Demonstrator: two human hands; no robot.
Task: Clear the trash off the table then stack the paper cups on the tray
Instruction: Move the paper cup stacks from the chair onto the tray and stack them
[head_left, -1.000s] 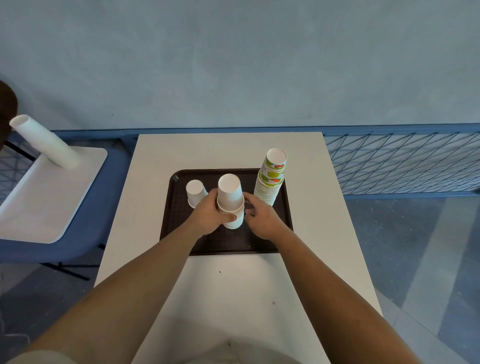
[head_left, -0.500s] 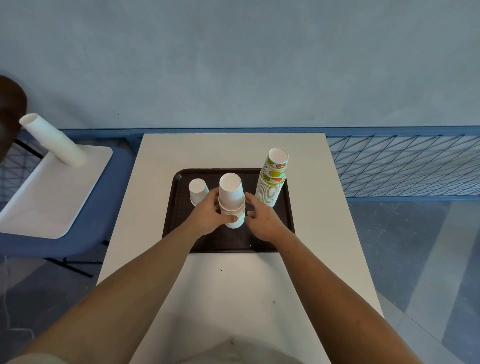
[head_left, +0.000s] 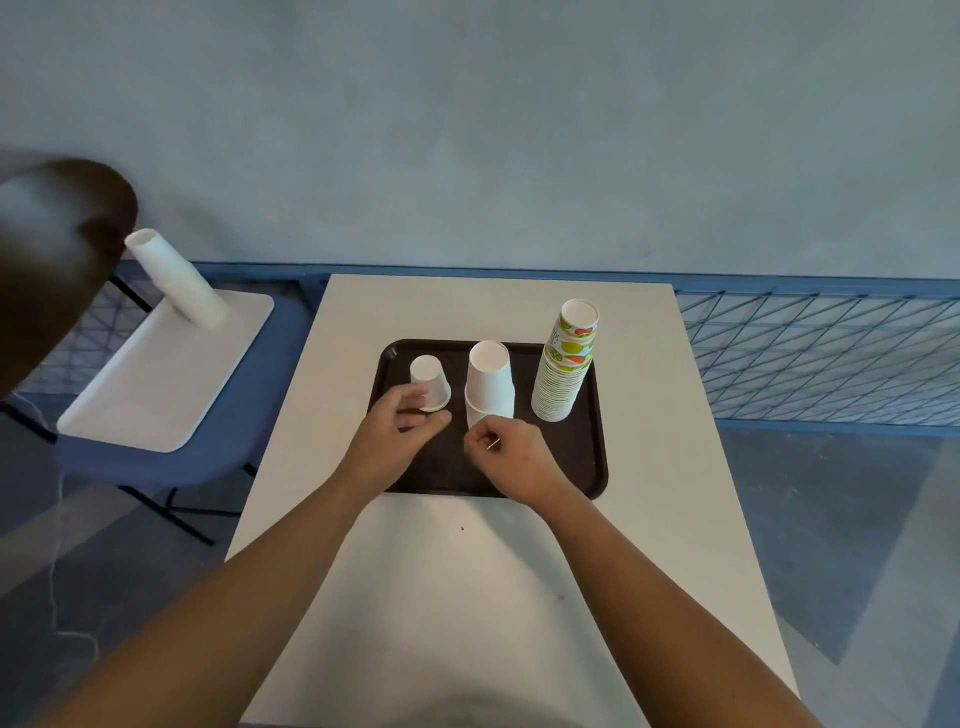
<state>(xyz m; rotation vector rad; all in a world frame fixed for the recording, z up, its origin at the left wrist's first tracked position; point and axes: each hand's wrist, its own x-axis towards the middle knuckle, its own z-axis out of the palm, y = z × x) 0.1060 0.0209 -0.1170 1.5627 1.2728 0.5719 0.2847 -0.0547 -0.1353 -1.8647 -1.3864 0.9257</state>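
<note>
The paper cups (head_left: 488, 379) look matt and smooth (the tall stack (head_left: 563, 374) is printed paper), the tray (head_left: 582, 467) dull, finely textured plastic, the table (head_left: 467, 597) smooth and matt.

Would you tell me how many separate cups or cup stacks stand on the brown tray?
3 on the tray: a small cup at left, a short white stack in the middle, and a tall printed stack at right. Nested cups cannot be counted.

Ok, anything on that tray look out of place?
Nothing spilled or toppled. One small white cup stands alone, unstacked, left of the white cup stack on the brown tray. A dark speck lies on the table.
</note>
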